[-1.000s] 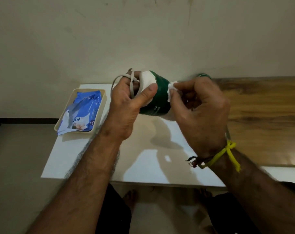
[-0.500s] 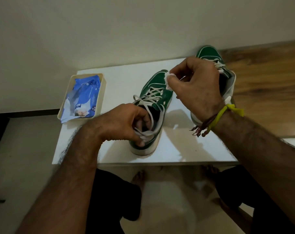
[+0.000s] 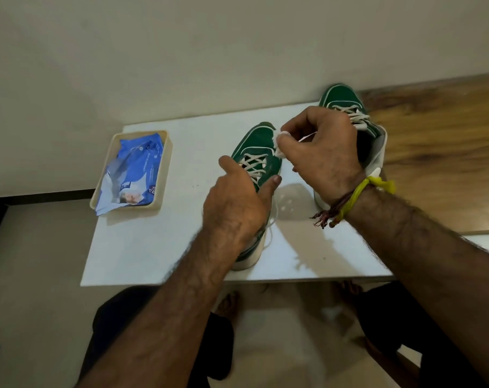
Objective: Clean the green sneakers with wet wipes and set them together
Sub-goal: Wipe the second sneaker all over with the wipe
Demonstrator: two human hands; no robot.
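Observation:
Two green sneakers with white laces and soles stand on the white table. The nearer sneaker points away from me, and my left hand lies over its laces and opening, thumb and forefinger clasping its sides. My right hand pinches a crumpled white wet wipe at the right edge of that sneaker's toe. The second sneaker stands behind my right hand at the table's far right, and the hand hides most of it.
A cream tray at the table's left holds a blue pack of wet wipes. A wooden surface adjoins the table on the right. A pale wall runs along the back. My knees and bare feet show below the front edge.
One second ago I held the nearer sneaker up in both hands; it now stands on the table. My left hand has slid from its heel opening forward onto the laces.

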